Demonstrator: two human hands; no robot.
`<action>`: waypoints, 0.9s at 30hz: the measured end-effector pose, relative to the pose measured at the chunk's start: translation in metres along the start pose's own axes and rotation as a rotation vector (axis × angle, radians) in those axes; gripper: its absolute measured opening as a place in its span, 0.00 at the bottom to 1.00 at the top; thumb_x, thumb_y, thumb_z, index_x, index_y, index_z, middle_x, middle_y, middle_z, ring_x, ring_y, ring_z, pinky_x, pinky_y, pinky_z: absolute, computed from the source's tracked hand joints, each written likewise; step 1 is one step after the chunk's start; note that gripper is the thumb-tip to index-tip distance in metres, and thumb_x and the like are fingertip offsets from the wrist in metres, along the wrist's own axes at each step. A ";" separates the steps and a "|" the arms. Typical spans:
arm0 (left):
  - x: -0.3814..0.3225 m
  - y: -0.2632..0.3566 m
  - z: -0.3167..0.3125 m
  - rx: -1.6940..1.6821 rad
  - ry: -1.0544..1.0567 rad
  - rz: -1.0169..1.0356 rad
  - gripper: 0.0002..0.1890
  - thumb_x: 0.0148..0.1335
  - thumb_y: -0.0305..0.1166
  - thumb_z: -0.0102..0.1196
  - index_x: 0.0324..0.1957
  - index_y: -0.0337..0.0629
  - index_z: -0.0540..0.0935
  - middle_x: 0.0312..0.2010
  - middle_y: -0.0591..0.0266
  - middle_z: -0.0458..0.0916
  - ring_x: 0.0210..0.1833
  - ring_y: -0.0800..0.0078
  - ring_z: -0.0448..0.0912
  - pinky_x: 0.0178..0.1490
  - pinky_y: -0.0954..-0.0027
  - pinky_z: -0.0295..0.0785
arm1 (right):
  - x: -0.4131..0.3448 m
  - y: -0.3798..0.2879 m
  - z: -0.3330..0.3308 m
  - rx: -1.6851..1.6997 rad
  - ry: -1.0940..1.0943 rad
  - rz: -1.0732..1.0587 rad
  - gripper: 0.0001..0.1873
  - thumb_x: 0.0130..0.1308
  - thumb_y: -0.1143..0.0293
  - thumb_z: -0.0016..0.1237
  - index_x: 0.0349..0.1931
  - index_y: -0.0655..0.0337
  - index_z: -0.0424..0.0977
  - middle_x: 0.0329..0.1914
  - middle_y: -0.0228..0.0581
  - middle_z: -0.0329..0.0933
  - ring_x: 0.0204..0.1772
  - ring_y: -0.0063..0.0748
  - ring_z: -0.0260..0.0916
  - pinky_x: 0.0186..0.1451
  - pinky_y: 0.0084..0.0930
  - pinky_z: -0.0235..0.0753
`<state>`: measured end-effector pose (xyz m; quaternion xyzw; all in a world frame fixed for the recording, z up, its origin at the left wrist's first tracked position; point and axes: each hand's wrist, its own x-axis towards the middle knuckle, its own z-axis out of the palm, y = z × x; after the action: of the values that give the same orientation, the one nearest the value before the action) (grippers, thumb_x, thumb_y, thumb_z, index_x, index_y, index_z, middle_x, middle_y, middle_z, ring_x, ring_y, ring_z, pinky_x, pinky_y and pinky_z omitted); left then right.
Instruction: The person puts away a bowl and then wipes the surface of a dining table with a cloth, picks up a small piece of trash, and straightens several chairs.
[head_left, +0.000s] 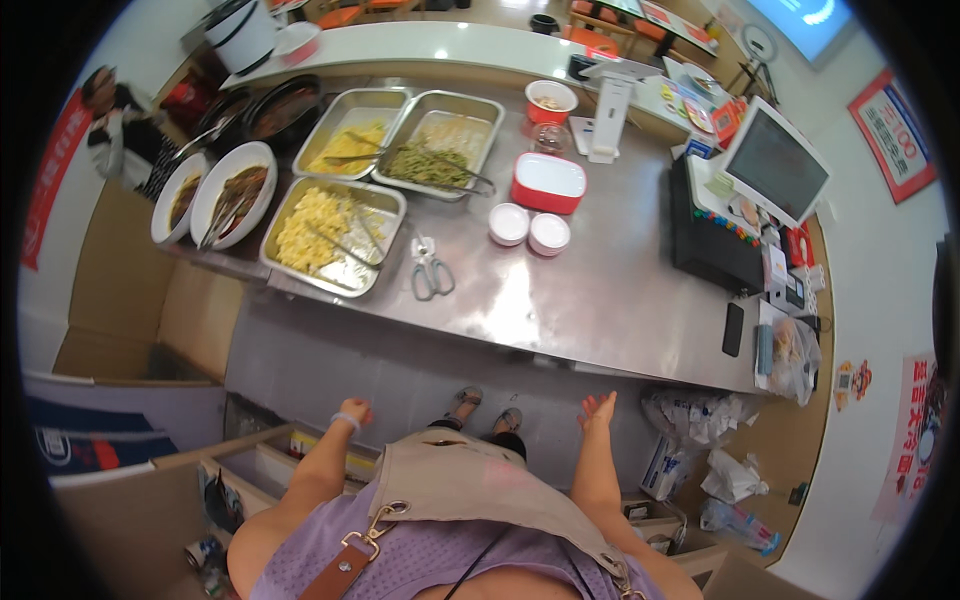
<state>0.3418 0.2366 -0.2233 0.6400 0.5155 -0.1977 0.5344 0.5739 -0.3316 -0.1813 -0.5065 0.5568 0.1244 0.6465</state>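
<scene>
Both of my hands hang apart from the steel counter (622, 300), on its near side. My right hand (598, 411) is empty, palm partly up and fingers spread. My left hand (355, 412), a band on its wrist, has its fingers curled; their inner side is hidden. Kitchen scissors (429, 271) with grey-blue handles lie on the counter. To their left sits a metal tray of scrambled egg (304, 232) with tongs in it. Two more trays behind hold shredded yellow food (346, 146) and shredded green food (431, 165). Stacked white lids (509, 224) stand beside red-and-white containers (549, 191).
White oval bowls (247, 169) and dark pots (283, 112) of food crowd the counter's left end. A monitor (776, 161), a black cash drawer (709, 232) and a phone (733, 330) are at right. Plastic bags (697, 416) hang below. A person (120, 127) stands far left. Open drawers (255, 472) flank me.
</scene>
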 end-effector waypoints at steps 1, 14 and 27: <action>-0.007 0.005 0.009 0.048 -0.061 0.037 0.08 0.62 0.26 0.52 0.40 0.33 0.81 0.24 0.55 0.81 0.23 0.70 0.79 0.25 0.68 0.75 | 0.006 0.008 0.003 -0.018 -0.082 0.008 0.35 0.66 0.36 0.37 0.64 0.50 0.62 0.59 0.42 0.73 0.58 0.41 0.72 0.62 0.58 0.61; -0.099 -0.044 0.091 -0.344 0.188 -0.161 0.10 0.63 0.25 0.50 0.44 0.33 0.78 0.29 0.52 0.82 0.24 0.67 0.80 0.28 0.67 0.78 | 0.010 0.012 -0.025 -0.969 -0.335 -0.045 0.05 0.53 0.87 0.51 0.29 0.69 0.76 0.23 0.46 0.77 0.19 0.33 0.71 0.17 0.26 0.64; -0.131 -0.197 0.081 -0.862 0.478 -0.380 0.08 0.64 0.32 0.50 0.38 0.39 0.78 0.27 0.54 0.82 0.22 0.66 0.80 0.22 0.65 0.73 | -0.099 0.009 0.143 -1.818 -0.820 -0.542 0.07 0.46 0.78 0.61 0.28 0.62 0.81 0.28 0.40 0.81 0.32 0.29 0.77 0.39 0.26 0.77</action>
<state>0.1435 0.0858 -0.2414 0.2845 0.7644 0.0901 0.5715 0.6179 -0.1738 -0.1209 -0.8308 -0.1434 0.5116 0.1661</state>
